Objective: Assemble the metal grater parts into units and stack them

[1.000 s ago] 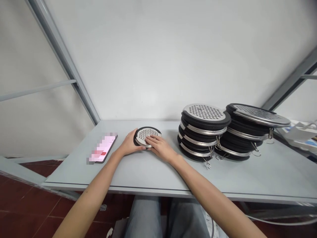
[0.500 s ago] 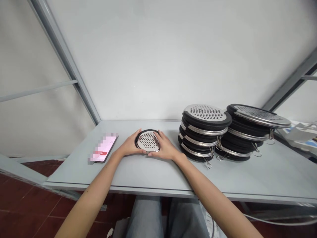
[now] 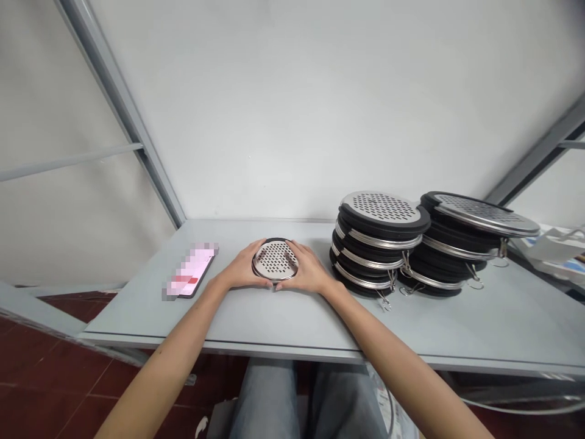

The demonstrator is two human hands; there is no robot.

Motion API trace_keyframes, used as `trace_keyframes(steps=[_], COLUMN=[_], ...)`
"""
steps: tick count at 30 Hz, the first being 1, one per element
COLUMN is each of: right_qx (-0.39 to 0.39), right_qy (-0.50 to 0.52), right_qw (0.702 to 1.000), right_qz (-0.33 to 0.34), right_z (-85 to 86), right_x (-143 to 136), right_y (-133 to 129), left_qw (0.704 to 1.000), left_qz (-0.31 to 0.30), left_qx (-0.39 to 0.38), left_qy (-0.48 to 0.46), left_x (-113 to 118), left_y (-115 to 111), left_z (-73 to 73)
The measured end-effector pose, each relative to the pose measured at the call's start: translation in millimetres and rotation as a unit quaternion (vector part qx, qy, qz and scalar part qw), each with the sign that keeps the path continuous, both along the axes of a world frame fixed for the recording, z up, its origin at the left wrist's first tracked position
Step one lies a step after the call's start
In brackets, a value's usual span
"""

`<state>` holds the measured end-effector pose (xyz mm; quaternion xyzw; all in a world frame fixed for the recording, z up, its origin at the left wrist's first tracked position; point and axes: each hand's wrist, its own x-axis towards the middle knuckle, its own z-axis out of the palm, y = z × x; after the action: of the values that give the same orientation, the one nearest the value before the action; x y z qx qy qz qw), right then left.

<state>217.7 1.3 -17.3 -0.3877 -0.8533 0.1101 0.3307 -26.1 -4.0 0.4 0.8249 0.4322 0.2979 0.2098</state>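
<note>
A round perforated metal disc with a black rim [image 3: 275, 260] lies low on the grey table, framed by both hands. My left hand [image 3: 247, 266] curves round its left side, thumb along the near edge. On the opposite side, my right hand [image 3: 307, 268] grips the rim, its thumb almost meeting the left one at the front. The undersides of the fingers and the disc's far side edges are partly hidden. To the right stands a stack of similar discs [image 3: 382, 210] with black rims, metal bands and wire clips.
A second, leaning stack of discs [image 3: 479, 213] stands beside the first. On the left lies a phone [image 3: 194, 268] with a lit, partly blurred screen. The table's front edge [image 3: 320, 352] runs above the person's knees. White papers or packets [image 3: 557, 244] are at the far right.
My right fingers have shifted from over the disc's top to its right rim. The disc's perforated face now shows more fully and seems seated flatter within the rim.
</note>
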Motion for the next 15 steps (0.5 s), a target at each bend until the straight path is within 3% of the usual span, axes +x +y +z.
trace_keyframes(steps=[10,15], right_qx=[-0.023,-0.04], right_qy=[-0.031,0.012], right_qw=[0.999,0.999], right_qz=[0.002,0.017], right_z=[3.3,4.7], right_x=[1.4,2.6], right_y=[-2.0,-1.4], left_qw=[1.0,0.998], left_qz=[0.026,0.044], left_qx=[-0.006,-0.042], left_qy=[0.001,-0.036], left_x=[-4.0,-7.7], left_y=[1.5,3.8], left_z=[0.8,1.9])
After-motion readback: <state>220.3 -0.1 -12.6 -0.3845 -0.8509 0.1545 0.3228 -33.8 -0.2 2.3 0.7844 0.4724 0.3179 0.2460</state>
